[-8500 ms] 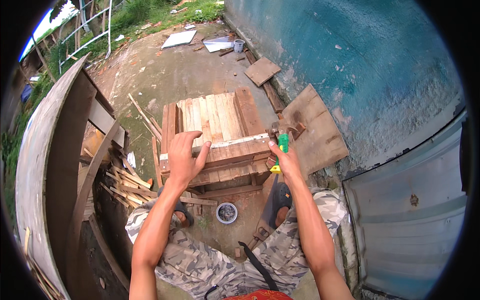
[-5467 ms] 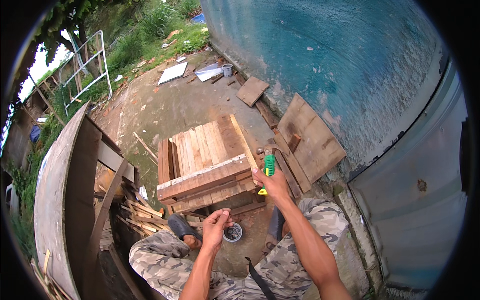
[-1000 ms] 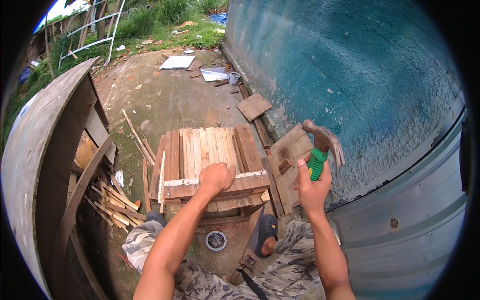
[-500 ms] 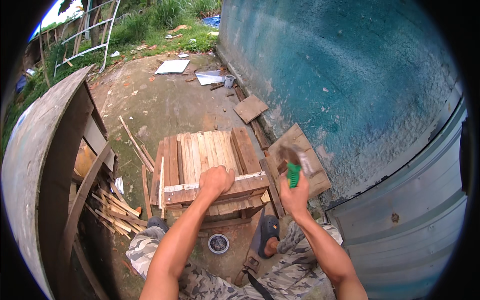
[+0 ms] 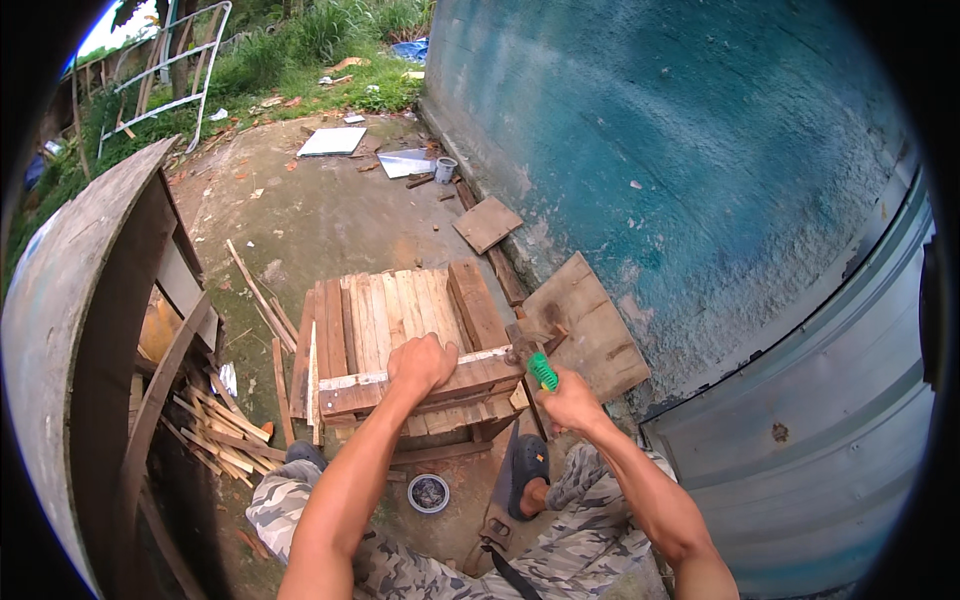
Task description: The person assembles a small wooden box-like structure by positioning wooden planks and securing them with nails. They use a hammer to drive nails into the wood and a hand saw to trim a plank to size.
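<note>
Right hand [image 5: 572, 402] grips green-handled hammer [image 5: 530, 358]; left hand [image 5: 421, 364] pressed closed on weathered slatted wooden crate [image 5: 400, 325].

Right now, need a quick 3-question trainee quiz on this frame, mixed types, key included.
1. True or false: the left hand rests on the wooden crate.
2. The right hand grips a hammer with a handle of which colour: A red, B green, C yellow?
3. What small round thing sits on the ground between the person's feet?

Key: 1 true. 2 B. 3 a small round tin.
</note>
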A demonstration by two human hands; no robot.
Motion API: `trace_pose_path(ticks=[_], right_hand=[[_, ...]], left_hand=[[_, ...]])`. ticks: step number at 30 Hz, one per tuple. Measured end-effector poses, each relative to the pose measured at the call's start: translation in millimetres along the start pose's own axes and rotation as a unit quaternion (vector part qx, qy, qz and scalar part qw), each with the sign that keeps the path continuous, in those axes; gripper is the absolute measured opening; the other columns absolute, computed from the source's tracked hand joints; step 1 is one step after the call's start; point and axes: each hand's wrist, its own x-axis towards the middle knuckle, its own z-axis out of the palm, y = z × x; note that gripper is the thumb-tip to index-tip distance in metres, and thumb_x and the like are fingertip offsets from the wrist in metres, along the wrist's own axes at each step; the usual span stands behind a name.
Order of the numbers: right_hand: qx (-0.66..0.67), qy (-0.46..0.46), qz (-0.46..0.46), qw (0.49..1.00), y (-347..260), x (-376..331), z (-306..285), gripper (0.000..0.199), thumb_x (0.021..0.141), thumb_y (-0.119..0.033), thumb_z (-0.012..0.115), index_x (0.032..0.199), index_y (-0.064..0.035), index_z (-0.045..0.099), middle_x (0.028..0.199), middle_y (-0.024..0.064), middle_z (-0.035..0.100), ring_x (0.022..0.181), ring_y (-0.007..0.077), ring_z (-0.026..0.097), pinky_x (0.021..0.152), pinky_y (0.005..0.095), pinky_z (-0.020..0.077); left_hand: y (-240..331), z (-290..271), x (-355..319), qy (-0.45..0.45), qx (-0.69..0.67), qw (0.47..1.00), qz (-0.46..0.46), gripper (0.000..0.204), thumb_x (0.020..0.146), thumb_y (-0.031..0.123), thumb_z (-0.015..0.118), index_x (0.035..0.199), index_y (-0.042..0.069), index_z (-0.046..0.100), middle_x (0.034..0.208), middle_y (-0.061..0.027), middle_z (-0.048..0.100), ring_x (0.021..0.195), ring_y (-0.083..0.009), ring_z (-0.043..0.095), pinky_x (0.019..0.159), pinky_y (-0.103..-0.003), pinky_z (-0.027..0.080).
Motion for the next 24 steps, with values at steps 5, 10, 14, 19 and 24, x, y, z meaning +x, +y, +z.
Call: trace_pose_path(ticks=[5,10,14,19,24], right_hand=[[0.234,0.154,-0.236,0.931,9,1,-39,0.022,0.091,-0.010,0.065,0.107,0.0007,0.055,0.069,0.0061,0.057,0.047,0.0145,0.056,0.044,0.0322,0.0466],[0.192,0.313,-0.275,0.889,-10,8,-12,0.032,0.086,-0.011,0.066,0.113,0.0051,0.058,0.073,0.0148,0.064,0.051,0.0179,0.061,0.049,0.0397,0.0501],[-0.061,0.054,-0.047,0.996,-3,7,-43,0.008,0.090,-0.005,0.062,0.093,-0.0019,0.055,0.065,0.0020,0.051,0.046,0.0123,0.052,0.043,0.0312,0.0452],[0.331,0.229,-0.349,0.846,3,1,-62,0.012,0.091,-0.007,0.062,0.098,-0.0024,0.054,0.065,0.0023,0.052,0.046,0.0113,0.050,0.044,0.0311,0.0445],[-0.092,0.211,-0.290,0.929,5,24,-15,0.015,0.089,-0.009,0.064,0.099,-0.0026,0.054,0.065,0.0040,0.053,0.046,0.0129,0.052,0.044,0.0323,0.0459]], left_hand=[[0,-1,2,-0.008,0.004,1.000,-0.001,0.058,0.095,0.043,0.045,0.101,-0.008,0.073,0.100,-0.0320,0.071,0.100,-0.0443,0.069,0.093,-0.050,0.053],[-2,0,4,-0.024,-0.004,1.000,-0.001,0.060,0.095,0.045,0.045,0.106,-0.008,0.071,0.100,-0.0326,0.070,0.101,-0.0462,0.068,0.095,-0.052,0.051],[-2,-3,4,-0.015,0.004,1.000,0.000,0.060,0.095,0.046,0.045,0.106,-0.007,0.071,0.101,-0.0328,0.070,0.102,-0.0460,0.068,0.095,-0.052,0.051],[0,-4,3,-0.025,-0.003,1.000,-0.010,0.059,0.095,0.046,0.045,0.107,-0.006,0.071,0.103,-0.0332,0.070,0.103,-0.0459,0.068,0.095,-0.051,0.051],[-1,-5,4,-0.025,0.012,1.000,-0.006,0.060,0.094,0.045,0.045,0.109,-0.007,0.071,0.104,-0.0334,0.070,0.104,-0.0458,0.068,0.096,-0.051,0.051]])
